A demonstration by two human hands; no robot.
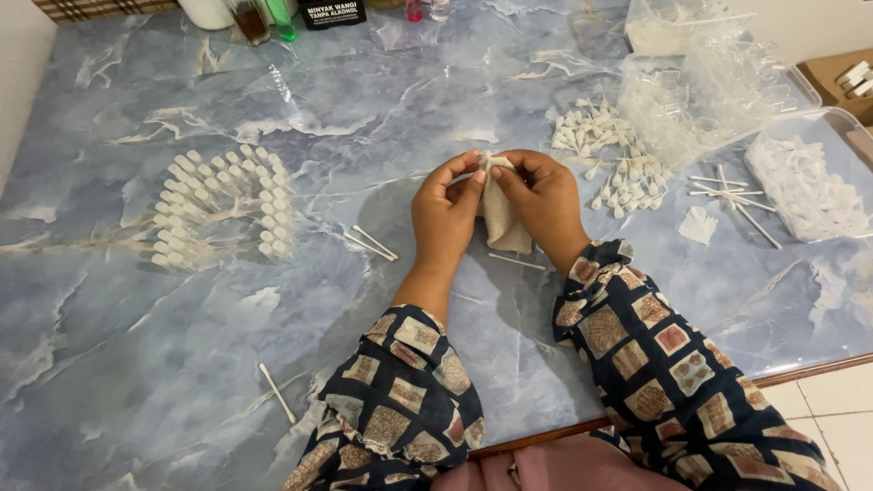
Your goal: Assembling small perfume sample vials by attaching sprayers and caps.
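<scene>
- One marbled blue-grey table [136, 345] fills most of the view, with its near edge running along the right side.
- Two patterned dark sleeves [400, 409] come in from the near edge, one on each forearm.
- Clear plastic bags and trays [718, 86] sit at the far right, holding transparent parts; a further tray of white pieces [805, 186] lies just to their right.
- A block of small clear bottles with white caps [218, 205] lies in rows on the left, well apart from the hands.
- A loose heap of white caps [605, 150] lies right of the hands, with thin white sticks [732, 195] beyond it.
- The left hand [444, 218] and the right hand [546, 205] meet at the middle of the table, fingertips pinched together.
- Both hands are closed on a pale beige cloth [503, 223], which hangs down between them above the table; something small may be wrapped at its top, but it is too hidden to tell.
- Single white sticks [371, 244] lie just left of the hands, and one more [277, 393] nearer the left sleeve.
</scene>
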